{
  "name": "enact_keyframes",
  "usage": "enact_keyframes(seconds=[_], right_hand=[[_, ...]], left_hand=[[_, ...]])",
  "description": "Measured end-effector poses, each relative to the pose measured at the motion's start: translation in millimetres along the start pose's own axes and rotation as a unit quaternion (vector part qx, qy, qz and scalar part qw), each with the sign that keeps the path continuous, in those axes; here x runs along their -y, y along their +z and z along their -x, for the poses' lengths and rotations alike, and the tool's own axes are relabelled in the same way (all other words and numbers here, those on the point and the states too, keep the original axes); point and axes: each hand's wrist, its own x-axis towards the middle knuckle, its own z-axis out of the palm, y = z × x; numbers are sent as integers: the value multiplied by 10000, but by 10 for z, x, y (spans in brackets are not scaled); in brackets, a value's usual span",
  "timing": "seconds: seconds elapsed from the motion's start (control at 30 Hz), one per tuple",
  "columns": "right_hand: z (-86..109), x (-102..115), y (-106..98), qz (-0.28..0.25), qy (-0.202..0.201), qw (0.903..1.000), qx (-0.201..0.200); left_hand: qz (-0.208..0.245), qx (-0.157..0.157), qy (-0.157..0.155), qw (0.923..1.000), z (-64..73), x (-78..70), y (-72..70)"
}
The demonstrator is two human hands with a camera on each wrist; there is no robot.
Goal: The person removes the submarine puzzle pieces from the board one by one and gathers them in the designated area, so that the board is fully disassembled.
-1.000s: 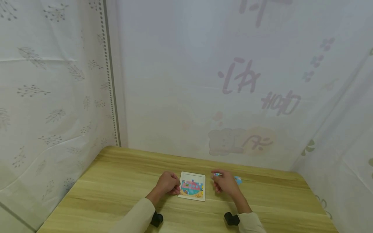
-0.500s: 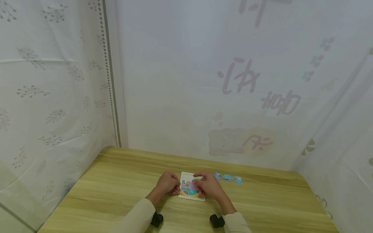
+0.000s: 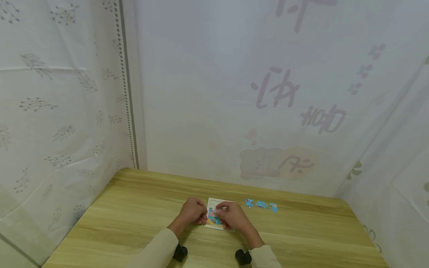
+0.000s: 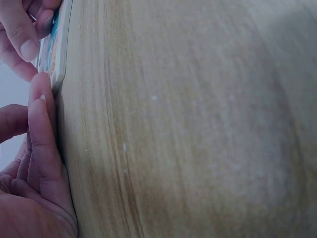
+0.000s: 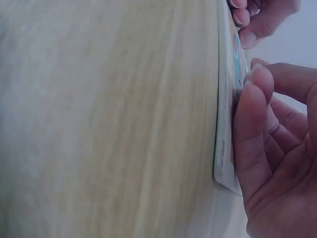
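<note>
In the head view a square jigsaw puzzle in a pale tray [image 3: 212, 201] lies on the table, with pink, teal and sand-coloured pieces fitted in its lower part. My left hand [image 3: 193, 211] holds the tray's left edge with curled fingers; the left wrist view shows its fingertips [image 4: 41, 87] at the tray corner. Over the picture is my right hand [image 3: 234, 216], its thumb and fingertips on the fitted pieces and hiding the right part. No loose piece shows between those fingertips [image 5: 250, 109] in the right wrist view. Three loose blue puzzle pieces [image 3: 261, 204] lie to the right.
The wood-grain table [image 3: 151, 190] reaches back to a hanging patterned cloth [image 3: 201, 111]. Another cloth [image 3: 60, 130] hangs on the left. Black mounts [image 3: 180, 253] sit at both wrists, beside light sleeves.
My right hand has moved left from the loose pieces onto the puzzle, then further left across it. The three loose pieces came into full view. My left hand and the tray stayed put.
</note>
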Motion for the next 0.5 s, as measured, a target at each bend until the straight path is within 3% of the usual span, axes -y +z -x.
enact_keyframes(seconds=[0.23,0.5], right_hand=[[-23,57,73,758,137,9967,-245],[-52,103,51,938,205,9953,-107]], left_hand=[[-36,-47,25,10000,5,-19,-7],[-32,-39,-45,10000,10,-24,-1]])
